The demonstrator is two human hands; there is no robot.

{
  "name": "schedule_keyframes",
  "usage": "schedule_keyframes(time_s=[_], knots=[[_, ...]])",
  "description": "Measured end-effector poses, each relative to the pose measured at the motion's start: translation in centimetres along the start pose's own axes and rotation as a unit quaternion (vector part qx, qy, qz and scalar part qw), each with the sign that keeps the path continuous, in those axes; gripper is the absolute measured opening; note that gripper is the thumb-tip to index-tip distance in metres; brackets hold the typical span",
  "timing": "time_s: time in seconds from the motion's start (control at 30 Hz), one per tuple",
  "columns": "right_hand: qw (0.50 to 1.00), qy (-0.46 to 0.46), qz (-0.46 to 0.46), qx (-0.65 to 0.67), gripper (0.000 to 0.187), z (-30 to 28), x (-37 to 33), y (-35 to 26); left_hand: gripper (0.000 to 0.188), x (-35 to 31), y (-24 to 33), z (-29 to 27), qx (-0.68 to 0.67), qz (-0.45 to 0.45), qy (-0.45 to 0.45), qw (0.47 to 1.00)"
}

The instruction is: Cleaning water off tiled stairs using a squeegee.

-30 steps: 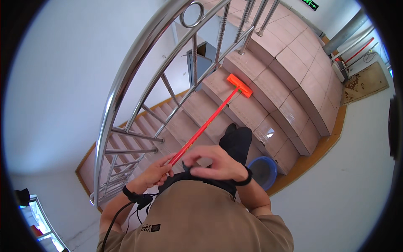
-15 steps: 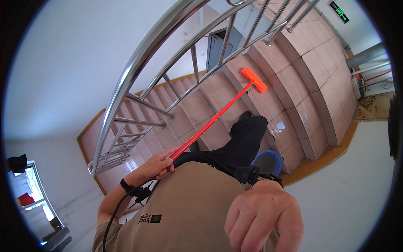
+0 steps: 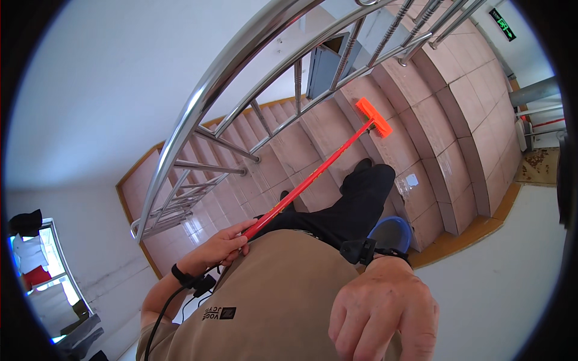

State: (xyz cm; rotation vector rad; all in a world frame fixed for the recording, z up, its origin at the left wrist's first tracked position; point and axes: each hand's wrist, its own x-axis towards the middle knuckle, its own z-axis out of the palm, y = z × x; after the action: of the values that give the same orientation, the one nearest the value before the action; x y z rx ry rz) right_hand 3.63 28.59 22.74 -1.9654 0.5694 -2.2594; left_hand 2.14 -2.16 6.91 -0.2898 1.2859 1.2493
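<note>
Release of the brush by one hand. The brush [image 3: 313, 174] slants across the stairs [image 3: 334, 123], its orange head [image 3: 374, 118] at a tread and its red handle running back to the person's waist. A second ago the right hand [image 3: 385, 304] hovered near the handle, beside the other hand; now it is raised before the shirt [image 3: 289, 271], right of the brush and well apart from it. Its fingers are bent and its back is turned up; with the palm hidden, I cannot tell whether it encloses anything. The left hand [image 3: 226, 242] remains wrapped round the near part of the handle, so the brush, judged from this, is now steered one-handed. The head appears to lie on the same step as before, although from here one cannot be sure that its bristles press on the tile. Surroundings, taken from the brush: to its left, the metal railing [image 3: 191, 114]; to its right and nearer the person, the blue basin [image 3: 408, 228], against the lower steps; just beside the handle, on its right, a dark shoe [image 3: 363, 165].
</note>
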Motion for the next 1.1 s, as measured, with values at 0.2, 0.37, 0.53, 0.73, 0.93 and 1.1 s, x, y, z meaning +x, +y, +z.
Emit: schedule_keyframes(time_s=[0.2,0.37,0.53,0.73,0.93,1.1], knots=[[0.979,0.179,0.081,0.048,0.029,0.3,0.9,-1.2,0.057,4.8,2.5,0.6,0.055,0.019,-0.02,0.998],[0.888,0.293,-0.315,-0.161,0.029,2.6,2.2,3.6,0.06,9.1,4.0,1.0,0.04,0.032,-0.044,0.998],[0.99,0.119,0.067,-0.03,0.015,-1.3,-3.5,-2.2,0.061,9.5,4.6,0.8,0.033,0.038,-0.051,0.997],[0.454,0.324,0.515,-0.651,0.05,-10.3,-21.0,0.7,0.06,9.1,4.4,1.2,0.044,0.044,-0.054,0.997],[0.223,0.151,0.674,-0.688,0.053,-12.9,-36.4,5.5,0.058,5.5,1.8,-0.1,0.017,0.057,-0.019,0.998],[0.224,0.138,0.684,-0.68,0.042,-13.8,-42.0,7.0,0.059,2.1,0.1,-0.9,-0.025,0.045,-0.014,0.999]])
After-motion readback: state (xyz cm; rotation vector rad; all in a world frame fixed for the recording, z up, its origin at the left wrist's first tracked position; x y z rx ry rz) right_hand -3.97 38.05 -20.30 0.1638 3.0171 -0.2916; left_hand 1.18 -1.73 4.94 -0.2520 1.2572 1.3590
